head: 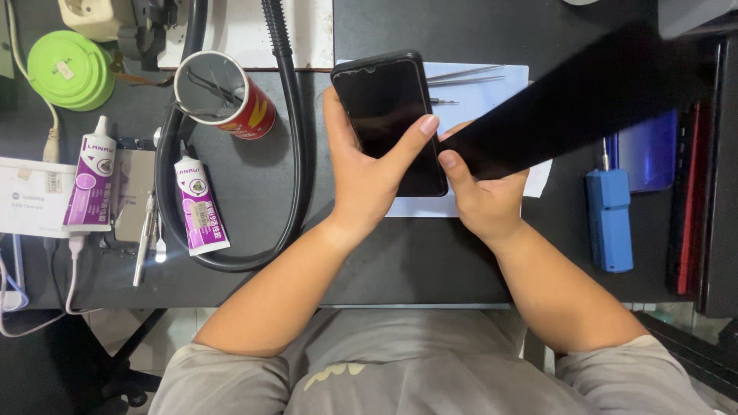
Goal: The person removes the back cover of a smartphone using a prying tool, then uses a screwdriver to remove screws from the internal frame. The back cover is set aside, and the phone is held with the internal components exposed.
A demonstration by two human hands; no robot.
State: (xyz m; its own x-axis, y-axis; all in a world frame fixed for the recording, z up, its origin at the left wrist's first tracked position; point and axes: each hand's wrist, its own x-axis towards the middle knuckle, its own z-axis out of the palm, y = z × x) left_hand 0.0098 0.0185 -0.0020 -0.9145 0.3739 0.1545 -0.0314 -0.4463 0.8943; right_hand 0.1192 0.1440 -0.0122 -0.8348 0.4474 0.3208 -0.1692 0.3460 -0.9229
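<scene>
A black smartphone [387, 107] with a dark screen is held upright over the desk in my left hand [360, 177], whose thumb lies across the lower part of the screen. My right hand [486, 204] pinches the near end of a wide black sheet or film [573, 107], blurred, that stretches from the phone's right edge up toward the far right. Whether the sheet is still stuck to the phone I cannot tell. Both hands sit above a white mat [480, 92].
Metal tweezers [465, 75] lie on the mat. A blue tool [609, 219] and stacked phones [649, 150] are at right. At left are a red can of tools [231, 96], two purple glue tubes [201, 207], a black hose [296, 154], a green round container [71, 69] and a white box [31, 196].
</scene>
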